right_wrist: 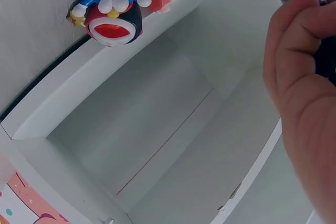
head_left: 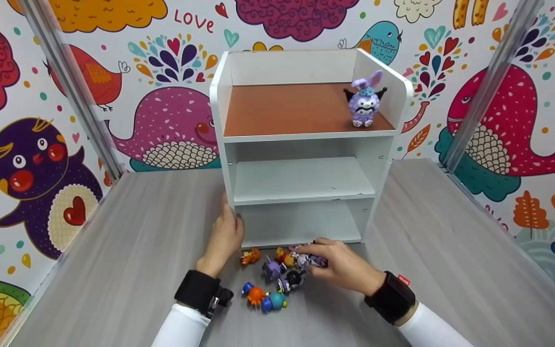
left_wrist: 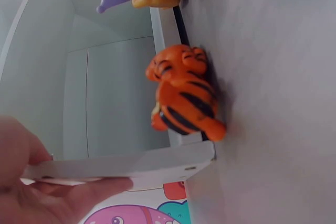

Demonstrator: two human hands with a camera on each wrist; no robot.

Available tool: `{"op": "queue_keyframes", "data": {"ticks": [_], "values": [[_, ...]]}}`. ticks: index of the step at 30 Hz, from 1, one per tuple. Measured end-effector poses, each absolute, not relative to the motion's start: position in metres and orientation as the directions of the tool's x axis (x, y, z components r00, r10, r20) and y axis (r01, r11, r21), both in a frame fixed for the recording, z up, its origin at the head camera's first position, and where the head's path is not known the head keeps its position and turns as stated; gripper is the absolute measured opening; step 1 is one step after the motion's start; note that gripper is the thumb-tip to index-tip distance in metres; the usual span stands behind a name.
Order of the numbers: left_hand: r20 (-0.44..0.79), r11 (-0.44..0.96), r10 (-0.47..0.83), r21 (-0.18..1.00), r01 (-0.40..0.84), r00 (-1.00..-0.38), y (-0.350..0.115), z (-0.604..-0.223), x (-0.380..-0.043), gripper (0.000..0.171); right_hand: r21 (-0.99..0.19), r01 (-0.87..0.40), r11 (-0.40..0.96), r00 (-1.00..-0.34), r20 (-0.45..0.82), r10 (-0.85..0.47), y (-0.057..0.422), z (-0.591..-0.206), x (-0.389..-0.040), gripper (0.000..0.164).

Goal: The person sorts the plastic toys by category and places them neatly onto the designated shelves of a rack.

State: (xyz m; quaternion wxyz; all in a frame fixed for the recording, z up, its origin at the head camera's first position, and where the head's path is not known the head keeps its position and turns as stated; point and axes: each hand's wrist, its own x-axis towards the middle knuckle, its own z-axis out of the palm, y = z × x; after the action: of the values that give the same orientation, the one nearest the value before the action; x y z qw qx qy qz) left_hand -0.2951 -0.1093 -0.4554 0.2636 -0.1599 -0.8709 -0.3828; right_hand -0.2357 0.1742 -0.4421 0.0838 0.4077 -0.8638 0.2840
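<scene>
My left hand [head_left: 222, 236] grips the left side panel of a small white shelf unit [head_left: 301, 179]; in the left wrist view its thumb and fingers lie on both faces of the panel [left_wrist: 152, 163]. My right hand [head_left: 342, 265] pinches a dark purple figurine [head_left: 318, 261] low in front of the unit, mostly hidden by the fingers. Around it lie several small figurines: a striped orange tiger [head_left: 249, 256], a yellow-and-red bear [head_left: 284, 256], a purple one [head_left: 272, 269] and a black-headed one [head_left: 295, 277].
A purple rabbit-eared figurine [head_left: 365, 102] stands on the unit's brown top, at the right. Nearer me lie orange-and-blue [head_left: 255, 296] and teal-and-blue [head_left: 275, 301] figurines on the grey tabletop [head_left: 152, 250]. Cartoon-patterned walls [head_left: 171, 115] enclose the table.
</scene>
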Motion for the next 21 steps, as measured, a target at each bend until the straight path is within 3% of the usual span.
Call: {"op": "queue_keyframes", "data": {"ticks": [7, 12, 21], "values": [[0.575, 0.652, 0.073, 0.591, 0.475, -0.815, -0.1096, -0.4555, -0.2963, 0.065, -0.515, -0.687, 0.513, -0.715, 0.35, -0.605, 0.1734, -0.4406, -0.2346, 0.056], [0.567, 0.651, 0.072, 0.597, 0.47, -0.821, -0.1095, -0.4534, -0.2952, 0.066, -0.514, -0.652, 0.558, -0.755, 0.368, -0.542, 0.1724, -0.4403, -0.2339, 0.049], [0.559, 0.657, 0.068, 0.597, 0.459, -0.826, -0.1094, -0.4533, -0.2944, 0.066, -0.498, -0.658, 0.565, -0.753, 0.407, -0.518, 0.17, -0.4396, -0.2316, 0.034]]}}
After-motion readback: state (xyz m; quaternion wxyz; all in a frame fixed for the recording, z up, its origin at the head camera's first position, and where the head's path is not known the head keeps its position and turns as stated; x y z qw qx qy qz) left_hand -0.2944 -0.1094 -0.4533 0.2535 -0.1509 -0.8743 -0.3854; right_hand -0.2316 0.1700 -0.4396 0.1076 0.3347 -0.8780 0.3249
